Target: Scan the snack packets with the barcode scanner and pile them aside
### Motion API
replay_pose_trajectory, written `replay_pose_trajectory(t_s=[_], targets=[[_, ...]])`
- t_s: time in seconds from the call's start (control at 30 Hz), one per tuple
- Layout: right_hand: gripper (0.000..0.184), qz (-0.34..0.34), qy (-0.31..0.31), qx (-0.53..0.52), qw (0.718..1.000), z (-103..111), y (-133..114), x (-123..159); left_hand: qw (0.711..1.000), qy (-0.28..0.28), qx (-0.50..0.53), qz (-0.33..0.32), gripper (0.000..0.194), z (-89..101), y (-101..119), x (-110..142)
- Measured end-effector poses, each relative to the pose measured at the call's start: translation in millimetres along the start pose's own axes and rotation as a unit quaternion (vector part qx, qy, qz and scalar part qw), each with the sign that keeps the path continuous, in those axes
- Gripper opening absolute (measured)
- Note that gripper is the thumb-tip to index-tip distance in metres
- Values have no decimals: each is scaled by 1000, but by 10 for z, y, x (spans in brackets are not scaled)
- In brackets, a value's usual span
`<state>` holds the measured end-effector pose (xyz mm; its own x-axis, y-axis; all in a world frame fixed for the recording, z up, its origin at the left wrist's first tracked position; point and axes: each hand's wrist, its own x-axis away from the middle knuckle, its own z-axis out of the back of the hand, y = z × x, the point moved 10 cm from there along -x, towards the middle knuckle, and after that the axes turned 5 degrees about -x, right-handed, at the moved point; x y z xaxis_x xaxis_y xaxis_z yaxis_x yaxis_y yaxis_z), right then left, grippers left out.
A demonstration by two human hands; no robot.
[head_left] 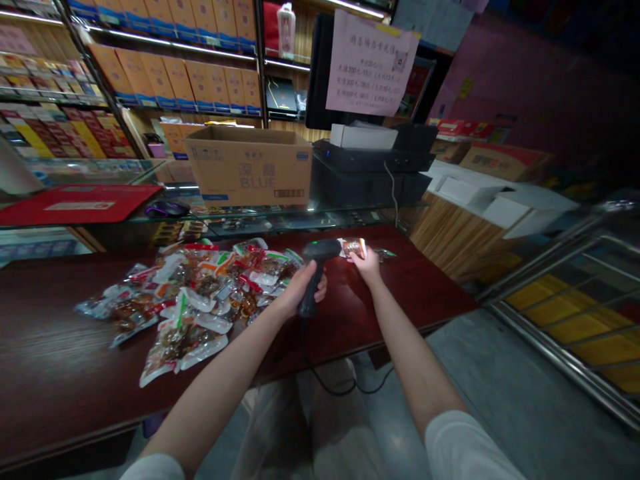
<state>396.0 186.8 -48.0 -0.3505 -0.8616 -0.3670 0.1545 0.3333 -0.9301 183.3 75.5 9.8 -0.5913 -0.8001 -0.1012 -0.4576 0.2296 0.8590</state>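
Observation:
My left hand (304, 285) is wrapped round the handle of a black barcode scanner (318, 261), whose head points right across the dark red table (60, 360). My right hand (367, 263) holds a small snack packet (354, 247) flat on the table just in front of the scanner head. To the left of the scanner lies a heap of several clear snack packets (195, 300) with red, green and white edges. The scanner's cable (340, 387) hangs down below the table edge.
A cardboard box (250, 163) stands on the glass counter (150, 217) behind, with a mouse (167, 209) and red mat (75, 203) to its left. A black printer and monitor with a pink notice (369, 63) stand at the right. Shelves of boxed goods (165, 73) fill the back.

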Motion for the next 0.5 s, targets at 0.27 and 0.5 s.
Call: replay_pose_trajectory(t_s=[0.27,0.5], targets=[[38,37,26,110,993,126,-306,92,1000,-18,-15,10,53,-96,20,78],[53,13,144,320,936,640,-497,121,997,26,-60,-30,52,94,290,194]])
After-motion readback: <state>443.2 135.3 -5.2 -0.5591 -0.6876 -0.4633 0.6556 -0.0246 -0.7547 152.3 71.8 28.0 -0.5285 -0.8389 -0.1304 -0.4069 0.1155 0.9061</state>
